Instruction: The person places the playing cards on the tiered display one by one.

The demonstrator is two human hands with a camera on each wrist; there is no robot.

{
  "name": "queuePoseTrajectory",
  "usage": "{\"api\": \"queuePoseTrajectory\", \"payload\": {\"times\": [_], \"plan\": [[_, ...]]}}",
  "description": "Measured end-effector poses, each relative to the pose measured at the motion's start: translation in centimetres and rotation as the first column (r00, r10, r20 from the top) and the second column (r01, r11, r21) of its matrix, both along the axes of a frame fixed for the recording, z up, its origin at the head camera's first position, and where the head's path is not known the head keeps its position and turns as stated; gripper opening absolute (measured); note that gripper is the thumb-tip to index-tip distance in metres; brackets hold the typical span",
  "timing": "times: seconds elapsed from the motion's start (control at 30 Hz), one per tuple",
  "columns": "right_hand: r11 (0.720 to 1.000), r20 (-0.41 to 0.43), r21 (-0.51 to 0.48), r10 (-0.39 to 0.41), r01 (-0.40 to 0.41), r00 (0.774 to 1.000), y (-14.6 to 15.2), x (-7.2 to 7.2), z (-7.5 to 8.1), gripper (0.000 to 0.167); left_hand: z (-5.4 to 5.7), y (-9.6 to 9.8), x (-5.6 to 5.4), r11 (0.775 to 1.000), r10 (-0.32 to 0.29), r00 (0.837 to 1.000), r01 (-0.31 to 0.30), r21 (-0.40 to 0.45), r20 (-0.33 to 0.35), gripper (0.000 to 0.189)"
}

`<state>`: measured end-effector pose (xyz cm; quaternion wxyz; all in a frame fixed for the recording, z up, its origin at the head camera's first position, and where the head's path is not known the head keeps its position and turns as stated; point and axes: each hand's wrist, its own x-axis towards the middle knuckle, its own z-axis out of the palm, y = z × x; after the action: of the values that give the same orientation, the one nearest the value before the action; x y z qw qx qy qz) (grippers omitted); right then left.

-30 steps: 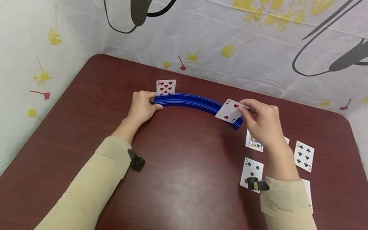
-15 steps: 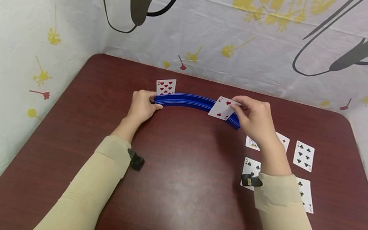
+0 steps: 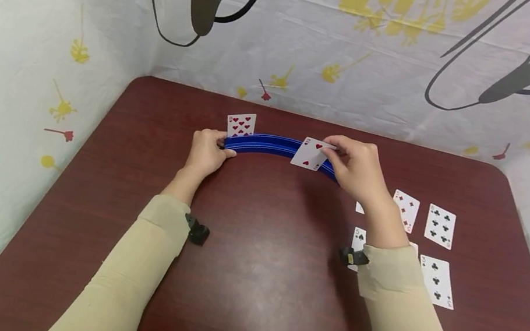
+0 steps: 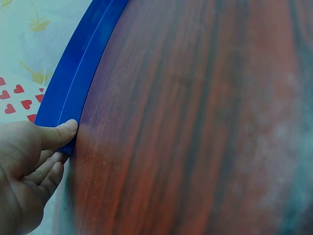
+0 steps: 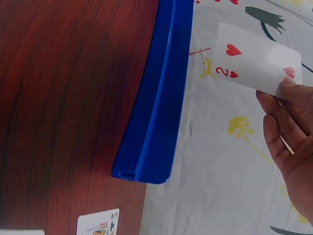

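Note:
A curved blue playing card holder [image 3: 268,144] lies across the far part of the table. Its left end is gripped by my left hand [image 3: 206,152], thumb on the near side in the left wrist view. Behind that end a heart card with several pips [image 3: 241,124] stands upright in the holder, its lower edge hidden. My right hand [image 3: 357,167] pinches the two of hearts [image 3: 308,153] by one corner between thumb and fingers. In the head view this card overlaps the holder's right half; the right wrist view shows it raised beside the holder [image 5: 159,107].
On the right of the brown table [image 3: 245,280] lie several face-up cards in two rows, among them a six of clubs [image 3: 440,226], a three of clubs [image 3: 437,282] and a diamond card [image 3: 406,210]. My right forearm covers some. A patterned white cloth [image 3: 278,32] hangs behind.
My right hand has moved left along the holder with the two of hearts, uncovering more of the cards on the right. My left hand keeps its grip on the holder's end.

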<state>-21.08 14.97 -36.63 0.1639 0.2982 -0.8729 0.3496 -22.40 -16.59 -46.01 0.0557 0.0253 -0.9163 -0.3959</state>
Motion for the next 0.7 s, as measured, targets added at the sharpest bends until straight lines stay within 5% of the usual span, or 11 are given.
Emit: {"api": "queuePoseTrajectory", "payload": {"times": [0.7], "plan": [[0.997, 0.034, 0.023, 0.073, -0.073, 0.997, -2.6, -0.9, -0.8, 0.01, 0.3, -0.1, 0.0, 1.0, -0.013, 1.0, 0.013, 0.001, -0.021, 0.038]]}}
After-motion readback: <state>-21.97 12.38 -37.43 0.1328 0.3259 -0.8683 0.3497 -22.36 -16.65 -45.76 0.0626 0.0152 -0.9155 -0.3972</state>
